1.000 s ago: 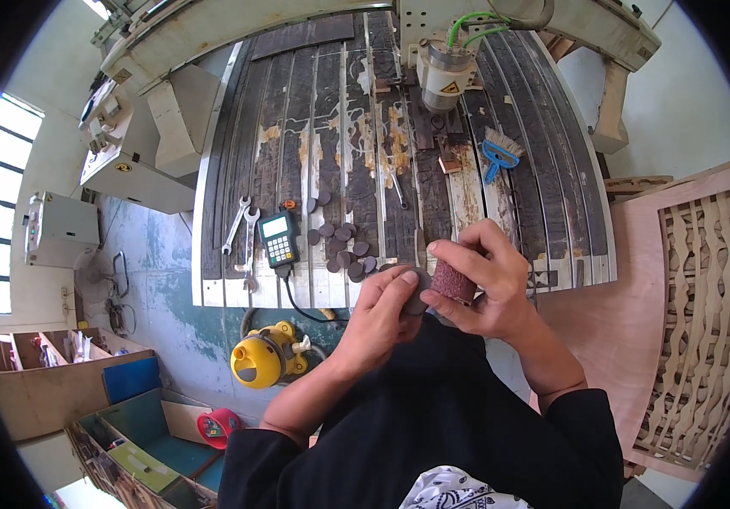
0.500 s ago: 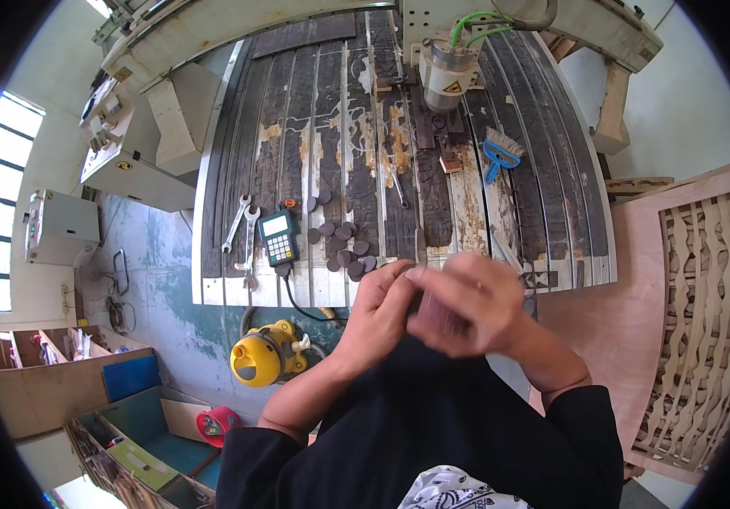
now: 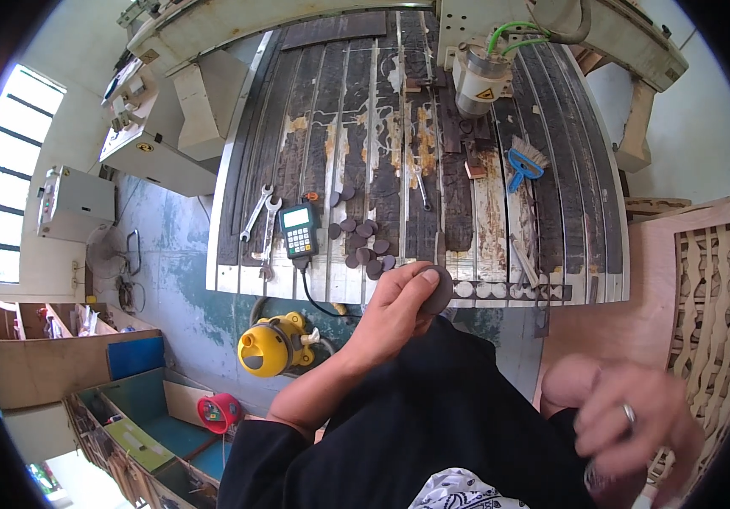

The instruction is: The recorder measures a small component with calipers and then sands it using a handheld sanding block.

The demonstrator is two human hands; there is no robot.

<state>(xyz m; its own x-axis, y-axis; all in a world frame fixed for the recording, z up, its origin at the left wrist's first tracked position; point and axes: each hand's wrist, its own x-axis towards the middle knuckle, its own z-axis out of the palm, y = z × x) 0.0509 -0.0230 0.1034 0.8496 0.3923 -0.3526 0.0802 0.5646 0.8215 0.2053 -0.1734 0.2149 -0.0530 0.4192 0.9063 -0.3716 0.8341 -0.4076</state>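
My left hand [image 3: 397, 310] grips a dark brown round disc [image 3: 439, 291] at the table's front edge, the thumb lying across its face. Down at the lower right, beside my body, is my right hand [image 3: 636, 420], with a ring on one finger. Motion smears its fingers, and whether anything is in them cannot be made out. Several similar dark discs [image 3: 363, 254] lie loosely grouped on the slotted machine table [image 3: 297, 286], just beyond my left hand. To the right of the held disc, a dark strip with round holes [image 3: 567, 293] lies along the table edge.
Left of the discs lie a handheld controller [image 3: 299, 231] and two wrenches [image 3: 257, 212]. Another wrench [image 3: 423, 188] lies mid-table. The machine's spindle [image 3: 477, 85] hangs at the far right near a blue brush [image 3: 524, 161]. A yellow vacuum [image 3: 270, 346] stands on the floor.
My right hand has left the left hand and swung down to the lower right. The disc in my left hand now shows plainly. The view has shifted slightly.
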